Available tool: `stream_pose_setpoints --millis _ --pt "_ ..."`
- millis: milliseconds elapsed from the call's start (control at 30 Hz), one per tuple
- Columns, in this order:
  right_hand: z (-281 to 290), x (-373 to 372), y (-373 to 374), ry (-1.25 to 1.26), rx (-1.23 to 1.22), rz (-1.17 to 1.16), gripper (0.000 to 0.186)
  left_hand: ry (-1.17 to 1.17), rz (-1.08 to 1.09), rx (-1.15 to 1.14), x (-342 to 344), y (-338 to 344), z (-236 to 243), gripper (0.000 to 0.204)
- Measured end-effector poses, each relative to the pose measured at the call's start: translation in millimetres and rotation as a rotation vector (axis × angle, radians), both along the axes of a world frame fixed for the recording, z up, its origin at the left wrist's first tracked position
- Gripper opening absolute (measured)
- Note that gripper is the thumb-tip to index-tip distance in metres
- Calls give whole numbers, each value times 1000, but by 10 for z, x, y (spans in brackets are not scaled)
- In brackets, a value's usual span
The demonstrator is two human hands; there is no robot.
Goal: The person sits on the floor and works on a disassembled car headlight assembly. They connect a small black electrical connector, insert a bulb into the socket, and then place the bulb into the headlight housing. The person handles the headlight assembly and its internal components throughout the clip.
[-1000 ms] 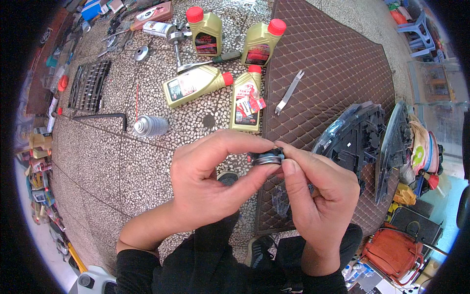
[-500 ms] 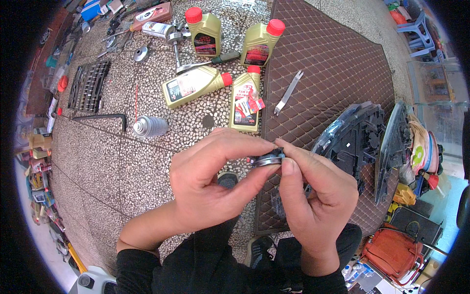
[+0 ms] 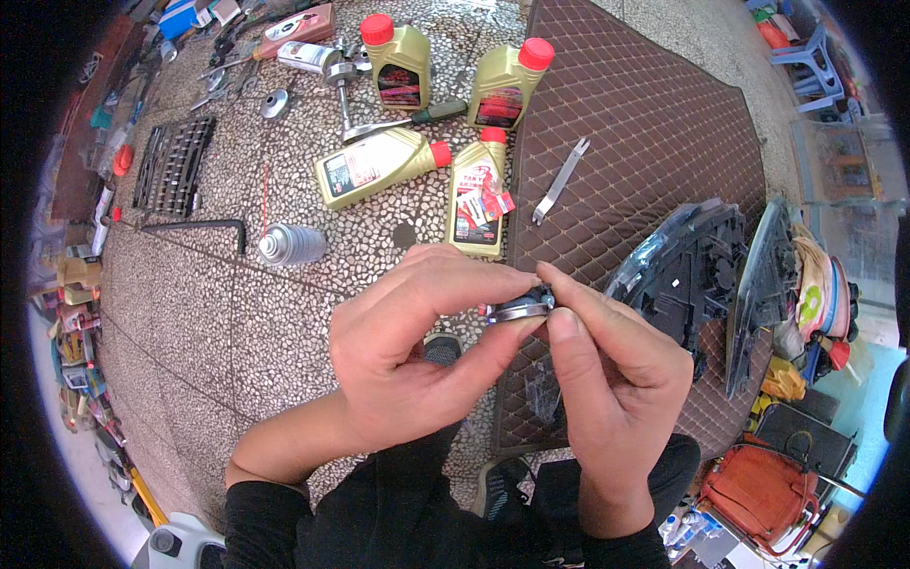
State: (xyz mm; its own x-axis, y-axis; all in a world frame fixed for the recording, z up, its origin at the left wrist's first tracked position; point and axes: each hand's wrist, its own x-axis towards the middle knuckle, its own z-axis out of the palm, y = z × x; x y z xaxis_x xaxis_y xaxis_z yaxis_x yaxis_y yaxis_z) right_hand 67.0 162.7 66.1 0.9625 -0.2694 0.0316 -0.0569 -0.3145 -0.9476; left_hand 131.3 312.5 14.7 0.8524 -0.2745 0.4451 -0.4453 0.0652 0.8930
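Observation:
Over the middle of the floor, my left hand (image 3: 408, 341) pinches a small round dark part with a shiny metal rim (image 3: 519, 311) between thumb and fingers. Its exact kind is hard to make out, since fingertips cover both ends. My right hand (image 3: 621, 379) is closed at the part's right end, index fingertip above and thumb below. Beyond my hands lies a gold oil bottle with a red cap (image 3: 477, 209), a small red and white packet (image 3: 485, 204) on top of it. A flat metal pry tool (image 3: 561, 180) rests on the brown quilted mat (image 3: 645, 123).
More gold bottles (image 3: 379, 169) are on the pebbled floor, near a screwdriver (image 3: 439, 112) and a spray can (image 3: 292, 245). Left of these are a black bent bar (image 3: 199, 225) and a socket set (image 3: 173, 166). Black lamp-like housings (image 3: 687, 275) stand on the mat, with an orange-red seat (image 3: 761, 496) lower right.
My right thumb has shifted slightly down and right, showing more of the part's right end. The part stays in my left hand at nearly the same place.

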Motion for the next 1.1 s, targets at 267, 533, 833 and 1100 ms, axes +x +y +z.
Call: stream_pose_setpoints --millis 267,533,833,1100 --pt "-18 0 -32 -39 114 -2 26 49 -122 -25 -8 31 -4 28" --pt "-23 14 -18 -80 50 7 25 55 -122 -12 -20 44 -13 28" --pt "12 24 -2 -60 -43 -24 24 242 -67 -178 -73 -30 -44 29" --pt "25 42 -12 -109 -107 -6 24 449 -154 -277 -76 8 -33 32"
